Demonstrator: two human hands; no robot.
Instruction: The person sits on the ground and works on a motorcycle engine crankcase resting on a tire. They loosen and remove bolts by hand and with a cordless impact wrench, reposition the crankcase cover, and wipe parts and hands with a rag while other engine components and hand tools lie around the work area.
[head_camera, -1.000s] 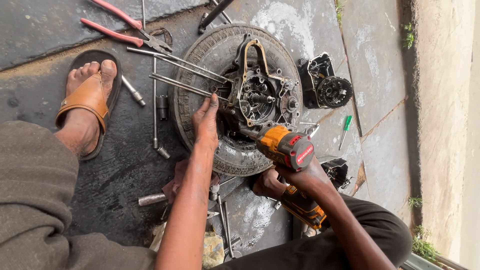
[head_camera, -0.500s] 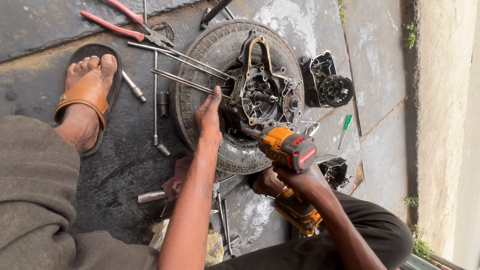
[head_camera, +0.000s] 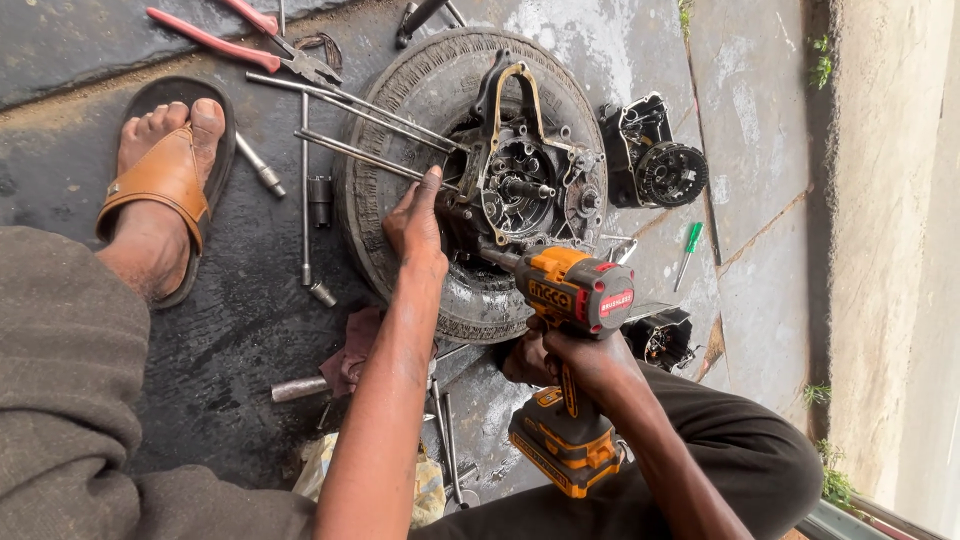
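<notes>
The person sits on the ground and looks down at a metal engine case (head_camera: 520, 185) that lies on top of an old black tyre (head_camera: 400, 130). The left hand (head_camera: 418, 222) rests at the case's 9 o'clock edge, with the fingers bent and pressed on the metal to keep it from moving. The right hand (head_camera: 575, 355) is wrapped tight around the grip of an orange and black power drill (head_camera: 570, 300), and the drill's tip points up and left into the case at about 7 o'clock. The case looks heavy, hard and stiff, and it looks oily, so it may slip in the hand. It seems best to hold it by its thick outer rim, not by the small gears inside, which look easy to hurt. The soft tyre under it likely helps it sit without rocking. The drill looks heavy at the bottom where its battery sits, so it needs a firm grip. At 2 o'clock from the case lies another dark engine part (head_camera: 655, 160), near the tyre but not touching it as far as one can see. At 11 o'clock lie red pliers (head_camera: 235, 40), and long steel rods (head_camera: 350, 125) stretch across the tyre from 10 o'clock. A small green screwdriver (head_camera: 690, 245) lies at 3 o'clock, and a foot in a brown sandal (head_camera: 160, 185) rests far off at 9 o'clock on the wet dark floor.
</notes>
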